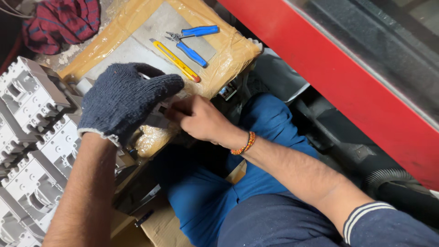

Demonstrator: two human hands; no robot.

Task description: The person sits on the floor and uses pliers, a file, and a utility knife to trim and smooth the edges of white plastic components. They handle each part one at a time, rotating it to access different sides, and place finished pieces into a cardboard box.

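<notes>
A workshop — blue-handled pliers (192, 42), a yellow utility knife (176, 61), grey moulded housings (34, 132).

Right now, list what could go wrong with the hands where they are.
1. The bare right hand pinches at the small grey part under the dark knitted-glove left hand; an unprotected finger might get nicked.
2. The yellow utility knife and blue-handled pliers lie loose nearby; a bumped board could drop them.

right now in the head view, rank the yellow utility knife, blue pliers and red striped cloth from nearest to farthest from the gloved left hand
1. yellow utility knife, just above the left hand
2. blue pliers, beyond the knife, up and right
3. red striped cloth, top-left corner
</notes>
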